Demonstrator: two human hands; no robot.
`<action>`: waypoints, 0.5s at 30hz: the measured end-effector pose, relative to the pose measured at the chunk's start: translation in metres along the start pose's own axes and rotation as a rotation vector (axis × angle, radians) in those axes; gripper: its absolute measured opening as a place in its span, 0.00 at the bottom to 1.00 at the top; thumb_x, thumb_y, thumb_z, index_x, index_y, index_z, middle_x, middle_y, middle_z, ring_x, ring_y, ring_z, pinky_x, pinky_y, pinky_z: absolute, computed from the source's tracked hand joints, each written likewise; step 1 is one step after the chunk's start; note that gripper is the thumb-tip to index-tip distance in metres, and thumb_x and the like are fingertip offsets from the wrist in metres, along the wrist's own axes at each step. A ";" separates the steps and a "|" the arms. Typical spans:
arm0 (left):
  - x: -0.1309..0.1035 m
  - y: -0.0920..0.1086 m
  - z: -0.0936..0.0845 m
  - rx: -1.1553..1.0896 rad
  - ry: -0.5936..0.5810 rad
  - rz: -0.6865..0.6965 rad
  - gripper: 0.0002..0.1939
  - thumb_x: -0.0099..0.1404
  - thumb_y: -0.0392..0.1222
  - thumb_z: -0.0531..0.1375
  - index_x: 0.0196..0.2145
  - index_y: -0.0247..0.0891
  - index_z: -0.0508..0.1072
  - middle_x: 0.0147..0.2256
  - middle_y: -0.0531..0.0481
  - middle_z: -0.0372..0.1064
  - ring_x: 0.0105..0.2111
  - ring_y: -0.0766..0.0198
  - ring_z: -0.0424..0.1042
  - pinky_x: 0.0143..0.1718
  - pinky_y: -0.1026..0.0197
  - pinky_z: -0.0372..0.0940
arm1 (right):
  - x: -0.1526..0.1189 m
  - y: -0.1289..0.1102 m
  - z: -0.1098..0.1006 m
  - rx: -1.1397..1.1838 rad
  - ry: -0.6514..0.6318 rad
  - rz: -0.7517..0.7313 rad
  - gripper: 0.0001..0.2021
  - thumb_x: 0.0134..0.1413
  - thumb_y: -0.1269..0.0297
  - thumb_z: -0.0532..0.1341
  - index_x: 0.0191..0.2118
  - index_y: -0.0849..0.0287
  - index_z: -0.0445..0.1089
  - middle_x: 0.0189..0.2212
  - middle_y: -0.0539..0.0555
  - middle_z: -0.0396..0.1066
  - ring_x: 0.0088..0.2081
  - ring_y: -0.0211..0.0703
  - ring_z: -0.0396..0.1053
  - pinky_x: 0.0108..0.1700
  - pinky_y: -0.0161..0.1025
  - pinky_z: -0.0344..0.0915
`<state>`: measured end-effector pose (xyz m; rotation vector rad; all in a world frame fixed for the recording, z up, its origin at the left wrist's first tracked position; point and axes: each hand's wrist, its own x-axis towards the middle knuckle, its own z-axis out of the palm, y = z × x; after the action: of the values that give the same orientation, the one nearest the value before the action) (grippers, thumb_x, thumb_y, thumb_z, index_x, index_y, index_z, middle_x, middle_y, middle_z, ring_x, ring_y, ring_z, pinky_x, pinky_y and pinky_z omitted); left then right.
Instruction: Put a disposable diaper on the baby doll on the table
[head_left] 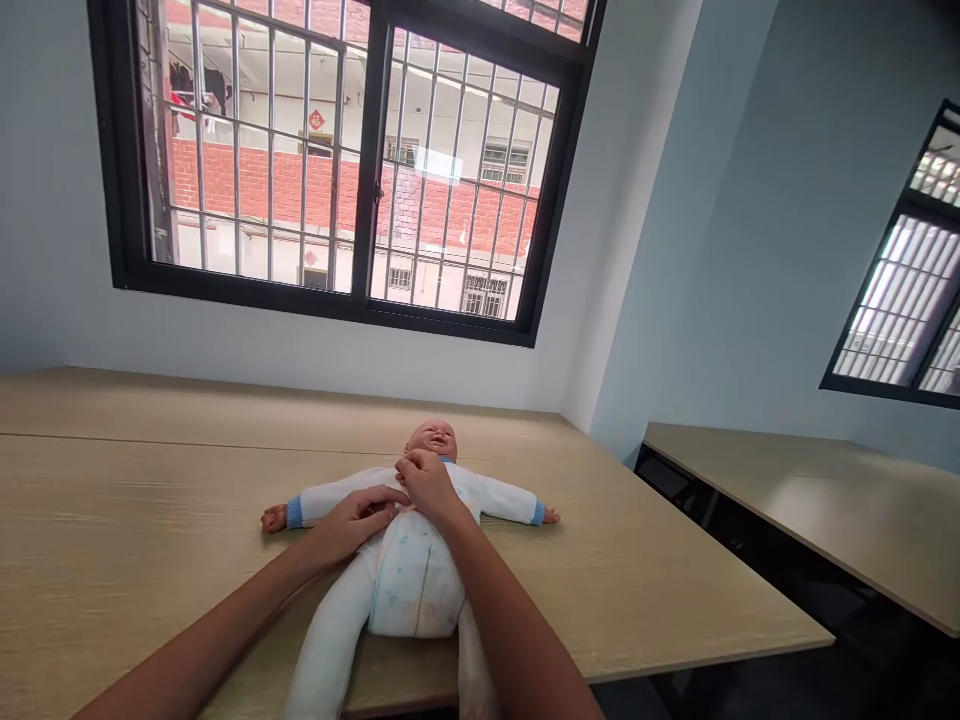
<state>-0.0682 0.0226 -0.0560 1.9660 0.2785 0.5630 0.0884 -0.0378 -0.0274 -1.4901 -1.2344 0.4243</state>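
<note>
Baby doll (420,560) supine on table (135,520). Right hand (426,482) pinches the white romper (409,585) collar; left hand (358,520) rests flat on chest. Romper appears nearly fastened; neck closure seemingly remains.

The doll's (409,560) chest is hidden under both hands; its feet, toward six o'clock, are cut off by the bottom edge.

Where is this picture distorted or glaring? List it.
Head view: wide-angle lens tilts the barred window and walls; daylight outside is bright, not blown out; soft sheen on the wooden table; baby doll, left hand and right hand are sharp, shadows faint.
</note>
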 end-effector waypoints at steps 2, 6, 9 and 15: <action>0.001 0.000 0.002 0.074 0.040 0.061 0.19 0.65 0.55 0.59 0.44 0.41 0.80 0.42 0.46 0.76 0.44 0.52 0.69 0.46 0.57 0.61 | -0.010 -0.002 -0.013 -0.036 0.060 -0.030 0.08 0.56 0.66 0.57 0.26 0.58 0.67 0.26 0.49 0.68 0.31 0.40 0.64 0.34 0.36 0.57; 0.008 -0.007 0.007 0.109 0.066 0.011 0.22 0.64 0.60 0.60 0.41 0.38 0.77 0.27 0.52 0.67 0.29 0.61 0.62 0.30 0.61 0.53 | -0.035 0.002 -0.041 -0.143 0.198 -0.092 0.08 0.55 0.66 0.58 0.25 0.58 0.67 0.24 0.49 0.68 0.30 0.40 0.63 0.33 0.37 0.56; 0.019 -0.011 0.010 0.160 0.094 -0.042 0.22 0.61 0.62 0.62 0.32 0.38 0.72 0.23 0.57 0.59 0.25 0.64 0.56 0.27 0.62 0.47 | -0.049 0.013 -0.051 -0.154 0.225 -0.079 0.06 0.53 0.68 0.58 0.27 0.59 0.69 0.25 0.50 0.69 0.30 0.41 0.65 0.34 0.37 0.59; 0.036 -0.008 0.015 0.448 0.130 -0.137 0.24 0.54 0.63 0.65 0.24 0.40 0.62 0.23 0.57 0.60 0.26 0.64 0.58 0.28 0.62 0.47 | -0.056 0.022 -0.047 -0.165 0.195 -0.081 0.04 0.52 0.69 0.59 0.29 0.60 0.71 0.29 0.52 0.73 0.33 0.42 0.68 0.37 0.36 0.63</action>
<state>-0.0291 0.0299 -0.0588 2.3193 0.6630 0.5751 0.1144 -0.1061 -0.0502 -1.5741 -1.1915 0.1213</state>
